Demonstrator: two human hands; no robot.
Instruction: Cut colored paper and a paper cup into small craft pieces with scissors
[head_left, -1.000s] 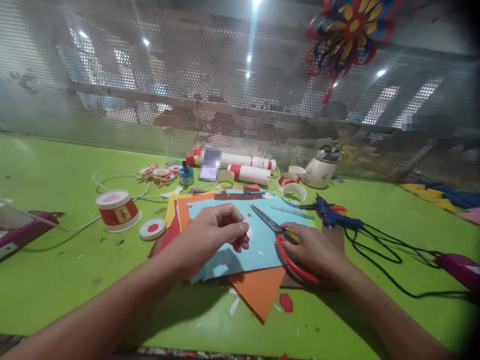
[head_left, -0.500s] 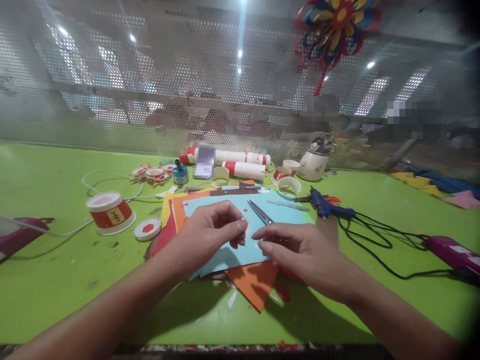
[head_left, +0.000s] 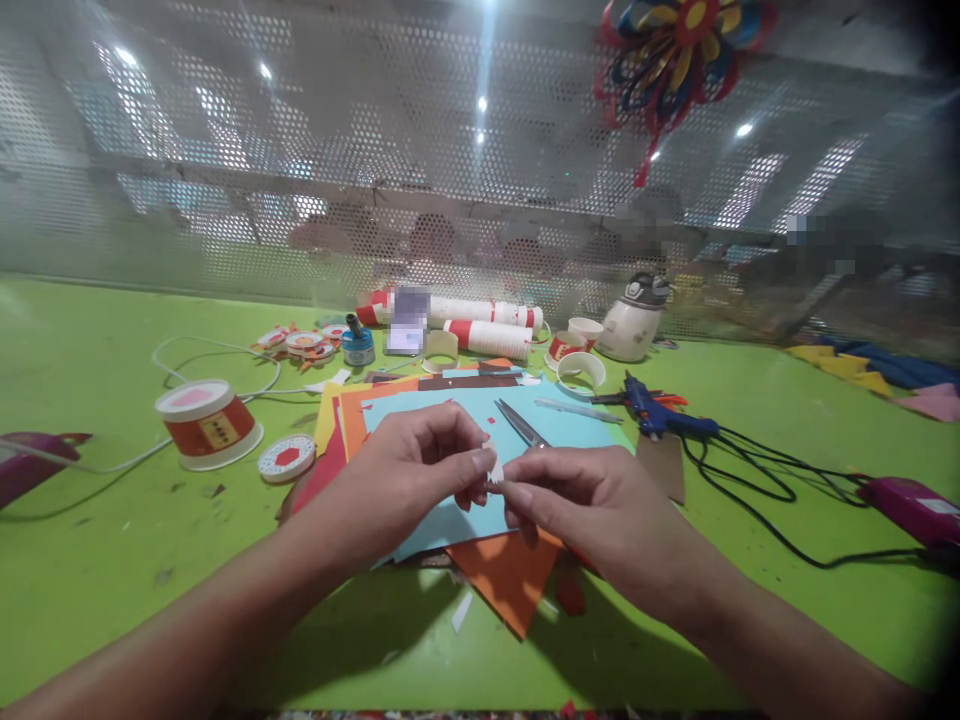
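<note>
My left hand (head_left: 431,455) is closed in a pinch on a small white piece of paper (head_left: 495,462), mostly hidden by the fingers. My right hand (head_left: 581,495) meets it from the right, thumb and forefinger pinched at the paper's lower edge. What these right fingertips grip is too small to make out. Both hands hover over a sheet of light blue paper (head_left: 427,530). Scissors (head_left: 521,422) lie on that sheet just beyond the right hand. A tiny red paper piece (head_left: 491,420) rests near them.
Orange paper (head_left: 510,590) sticks out below the blue sheet. Left stand a red-and-white paper cup (head_left: 214,425) and a white disc with a red centre (head_left: 287,458). A blue glue gun (head_left: 664,415) with black cords lies right. Behind are a glue bottle (head_left: 358,345), stacked cups (head_left: 487,338) and a flask (head_left: 636,320).
My right hand has moved left, and its fingertips have closed into a pinch against the left hand's fingertips. The view has shifted slightly; the left hand keeps its pinch.
</note>
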